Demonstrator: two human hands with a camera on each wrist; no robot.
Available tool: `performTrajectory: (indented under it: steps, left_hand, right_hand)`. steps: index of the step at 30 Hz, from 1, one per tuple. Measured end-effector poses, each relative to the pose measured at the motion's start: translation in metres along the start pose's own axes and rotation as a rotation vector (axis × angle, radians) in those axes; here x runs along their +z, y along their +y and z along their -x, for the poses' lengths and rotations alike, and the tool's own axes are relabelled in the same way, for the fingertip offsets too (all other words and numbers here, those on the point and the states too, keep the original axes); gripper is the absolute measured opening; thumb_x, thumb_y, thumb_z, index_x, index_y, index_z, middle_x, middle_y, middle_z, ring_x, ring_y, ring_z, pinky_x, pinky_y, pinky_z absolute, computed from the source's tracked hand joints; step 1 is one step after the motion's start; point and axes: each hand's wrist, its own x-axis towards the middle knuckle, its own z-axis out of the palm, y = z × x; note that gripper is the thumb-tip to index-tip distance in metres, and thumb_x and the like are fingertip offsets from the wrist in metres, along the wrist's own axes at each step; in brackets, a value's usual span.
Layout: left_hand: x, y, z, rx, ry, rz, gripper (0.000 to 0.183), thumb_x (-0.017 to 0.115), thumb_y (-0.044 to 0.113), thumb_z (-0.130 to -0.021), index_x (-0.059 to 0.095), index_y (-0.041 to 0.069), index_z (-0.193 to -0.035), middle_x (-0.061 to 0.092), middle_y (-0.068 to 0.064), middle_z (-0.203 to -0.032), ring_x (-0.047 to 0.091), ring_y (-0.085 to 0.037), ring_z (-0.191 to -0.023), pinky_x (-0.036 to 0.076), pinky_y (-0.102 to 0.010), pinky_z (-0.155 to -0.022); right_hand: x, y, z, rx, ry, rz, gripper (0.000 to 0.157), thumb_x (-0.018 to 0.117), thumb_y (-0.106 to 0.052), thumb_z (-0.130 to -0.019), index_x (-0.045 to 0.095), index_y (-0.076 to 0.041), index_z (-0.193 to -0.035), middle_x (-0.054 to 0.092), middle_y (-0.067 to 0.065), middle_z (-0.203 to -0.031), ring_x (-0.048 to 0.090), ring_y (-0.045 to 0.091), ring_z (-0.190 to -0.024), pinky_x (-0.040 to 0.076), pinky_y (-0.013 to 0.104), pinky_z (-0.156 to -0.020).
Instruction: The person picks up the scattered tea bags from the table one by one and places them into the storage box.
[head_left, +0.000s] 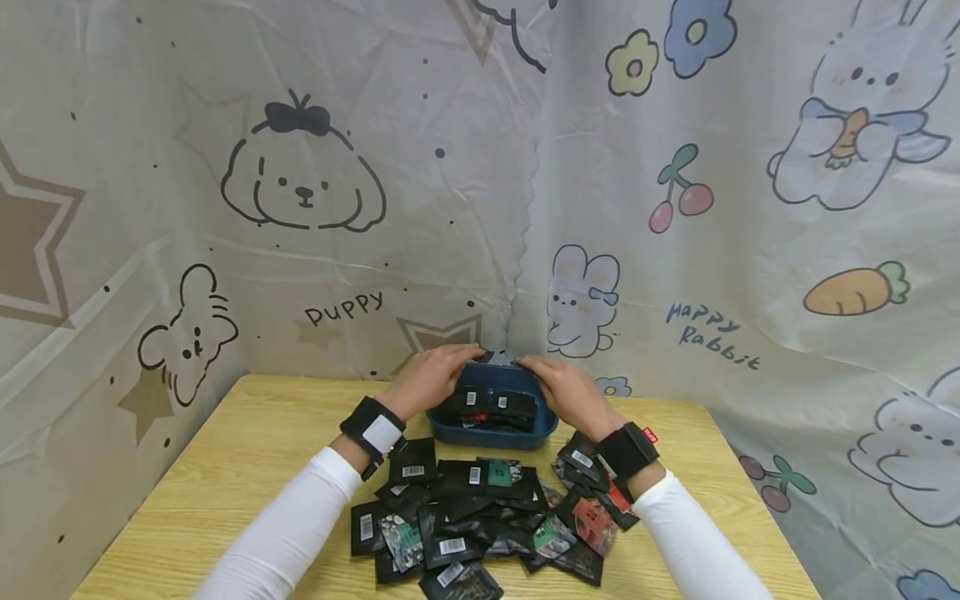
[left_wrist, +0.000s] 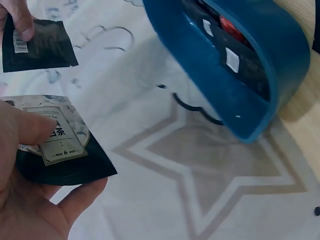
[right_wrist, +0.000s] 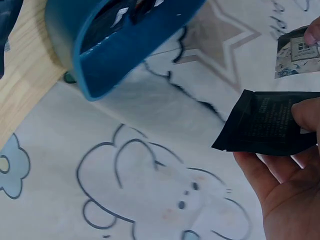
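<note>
The left hand (head_left: 427, 377) was over the far left of the blue bin (head_left: 487, 437), its thumb and fingers pinching a labelled sachet (left_wrist: 70, 142) with a pale printed front. The right hand (head_left: 576, 396) was over the bin's far right, its fingers pinching a dark sachet (right_wrist: 265, 125) with its printed text showing. In the wrist views both sachets were apart from the bin and from each other.

Inside the bin lay more black packets (head_left: 513, 406), two showing white barcodes, with a bit of red among them. On the near side of the bin, a loose heap of sachets (head_left: 480, 508) overlapped on the wooden counter (head_left: 187, 467), some showing green or reddish labels; part of it reached below the right wrist. Black wristbands (head_left: 375, 433) and white sleeves (head_left: 285, 533) covered the forearms. Behind the bin hung a pale cloth (head_left: 450, 250) printed with rabbits, a puppy and stars.
</note>
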Motion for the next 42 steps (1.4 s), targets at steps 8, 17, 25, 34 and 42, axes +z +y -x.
performTrajectory:
  steps: [8, 17, 25, 34, 42]
  left_hand:
    - [0.027, -0.022, -0.019, -0.107, -0.089, 0.016, 0.039, 0.055, 0.008, -0.095, 0.058, 0.016, -0.133, 0.063, -0.008, -0.13, 0.064, -0.024, -0.106, 0.056, -0.044, -0.08]
    - [0.062, -0.034, -0.018, -0.117, -0.132, 0.034, 0.039, 0.054, 0.008, -0.095, 0.057, 0.015, -0.134, 0.068, -0.009, -0.122, 0.066, -0.025, -0.097, 0.057, -0.044, -0.074]
    - [0.068, -0.031, -0.015, -0.123, -0.146, 0.044, 0.043, 0.056, 0.02, -0.096, 0.052, 0.014, -0.139, 0.061, -0.008, -0.133, 0.06, -0.027, -0.114, 0.053, -0.048, -0.089]
    - [0.061, -0.028, -0.013, -0.139, -0.192, 0.047, 0.051, 0.056, 0.03, -0.097, 0.045, 0.019, -0.145, 0.049, -0.01, -0.146, 0.048, -0.028, -0.129, 0.044, -0.049, -0.104]
    - [0.042, -0.022, 0.009, -0.013, -0.156, 0.01, 0.053, 0.054, 0.033, -0.097, 0.041, 0.017, -0.147, 0.045, -0.012, -0.148, 0.045, -0.028, -0.131, 0.042, -0.048, -0.105]
  right_hand:
    - [0.025, 0.017, -0.019, 0.078, -0.042, 0.003, 0.034, 0.051, -0.011, -0.099, 0.06, -0.019, -0.131, 0.068, 0.006, -0.123, 0.064, 0.024, -0.107, 0.054, 0.044, -0.09]
    - [0.056, 0.029, -0.013, 0.064, -0.041, 0.007, 0.033, 0.056, -0.007, -0.095, 0.063, -0.015, -0.127, 0.072, 0.006, -0.115, 0.067, 0.023, -0.097, 0.057, 0.042, -0.082]
    - [0.063, 0.025, -0.008, 0.124, -0.169, -0.022, 0.045, 0.059, -0.027, -0.095, 0.053, -0.016, -0.139, 0.062, 0.009, -0.132, 0.062, 0.027, -0.111, 0.053, 0.046, -0.091]
    - [0.054, 0.023, -0.006, 0.193, -0.225, -0.047, 0.054, 0.06, -0.037, -0.093, 0.047, -0.02, -0.143, 0.054, 0.008, -0.141, 0.053, 0.027, -0.123, 0.047, 0.048, -0.1]
    - [0.035, 0.025, 0.018, 0.141, -0.181, -0.03, 0.056, 0.06, -0.038, -0.093, 0.045, -0.019, -0.144, 0.052, 0.012, -0.142, 0.051, 0.031, -0.125, 0.046, 0.05, -0.101]
